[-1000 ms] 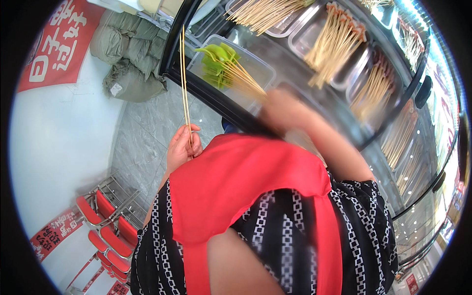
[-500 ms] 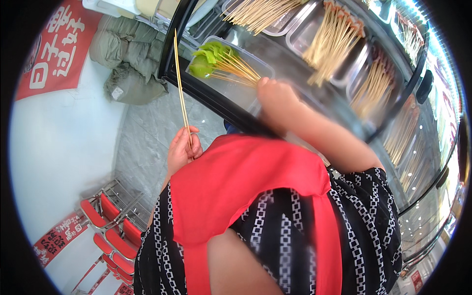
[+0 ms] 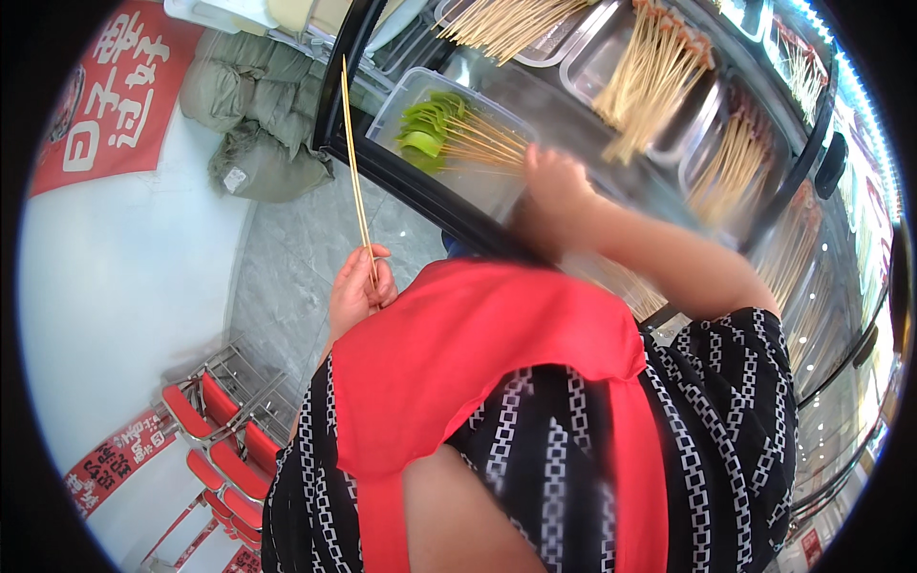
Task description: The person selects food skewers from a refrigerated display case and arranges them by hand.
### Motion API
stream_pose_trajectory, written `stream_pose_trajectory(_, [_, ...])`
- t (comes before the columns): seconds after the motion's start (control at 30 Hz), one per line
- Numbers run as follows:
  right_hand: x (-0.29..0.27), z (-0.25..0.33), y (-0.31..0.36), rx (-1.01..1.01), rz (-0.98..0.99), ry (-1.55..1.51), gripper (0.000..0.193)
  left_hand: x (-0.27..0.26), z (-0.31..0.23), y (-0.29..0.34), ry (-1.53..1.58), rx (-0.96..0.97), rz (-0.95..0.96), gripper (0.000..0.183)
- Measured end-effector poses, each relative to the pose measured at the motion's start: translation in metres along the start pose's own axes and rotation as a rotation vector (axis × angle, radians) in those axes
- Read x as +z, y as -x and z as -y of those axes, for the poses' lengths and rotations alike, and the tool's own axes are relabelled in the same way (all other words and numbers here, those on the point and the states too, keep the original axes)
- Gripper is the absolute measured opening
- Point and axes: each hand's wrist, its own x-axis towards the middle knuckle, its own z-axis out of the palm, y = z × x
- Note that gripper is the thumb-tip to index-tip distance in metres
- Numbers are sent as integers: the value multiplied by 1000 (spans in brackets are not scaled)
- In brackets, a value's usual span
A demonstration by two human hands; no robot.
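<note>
My left hand (image 3: 361,289) is closed around a couple of long thin bamboo skewers (image 3: 353,172), which point up past the dark frame of the display case. No food shows on their visible length. Over the case, my right hand (image 3: 559,183) is slightly blurred, its fingers closed at the bare ends of several skewers (image 3: 485,143). On the far ends of these sit green vegetable slices (image 3: 432,126), fanned out inside a clear plastic container (image 3: 382,124). The fingertips of my right hand are partly hidden.
Metal trays of skewers (image 3: 659,81) stand beyond and right of my right hand. A black frame edge (image 3: 420,196) runs between my hands. Grey-green bundles (image 3: 258,158) lie against the left wall, and red folding chairs (image 3: 224,435) stand at lower left.
My right hand has moved a little to the right, and the green slices have shifted right with their skewers, away from the container's left end. My left hand has stayed nearly still.
</note>
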Motion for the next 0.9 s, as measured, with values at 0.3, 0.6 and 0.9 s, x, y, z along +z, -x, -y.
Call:
stream_pose_trajectory(0.3, [-46,28,-17,12,216,-87,53,-1,3,-2,1,-12,7,22])
stream_pose_trajectory(0.6, [-79,-4,-2,-36,253,-556,61,-4,4,-6,6,-32,-14,22])
stream_pose_trajectory(0.9, [-23,8,1,1,-257,-744,38,2,3,-9,33,-69,-83,23])
